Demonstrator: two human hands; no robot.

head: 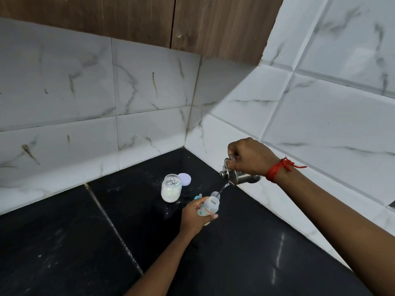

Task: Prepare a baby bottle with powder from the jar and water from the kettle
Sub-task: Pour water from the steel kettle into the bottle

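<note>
Steel kettle point(239, 175), quantity one: it was held tilted spout-down above the black stone counter point(64, 242), close to the right-hand wall. The right hand point(250, 159) was clenched round its top handle, and a red thread point(275, 170) was tied at that wrist. One thin stream of water point(224, 188) ran from the spout into the open neck of the baby bottle point(208, 209).

Baby bottle, quantity one: it was uncapped, leaning slightly, and gripped round its body by the left hand point(193, 216), fingers and thumb wrapped about it. Whether its base touched the counter could not be told. One teal piece point(197, 197) and one clear dome point(215, 194) lay just behind it; what they were could not be told.

Jar point(171, 190), quantity one: it stood upright and open, partly filled with white powder, just left of the bottle and apart from it. Its single pale lid point(185, 179) lay flat just behind the jar, to its right.

Two walls of white marbled tile point(149, 92) met in a corner behind the jar, with wooden cabinet doors point(213, 22) above. The right wall bounded the counter just beyond the kettle. One pale seam crossed the counter diagonally left of the jar. Open counter extended to the left and toward the camera.
</note>
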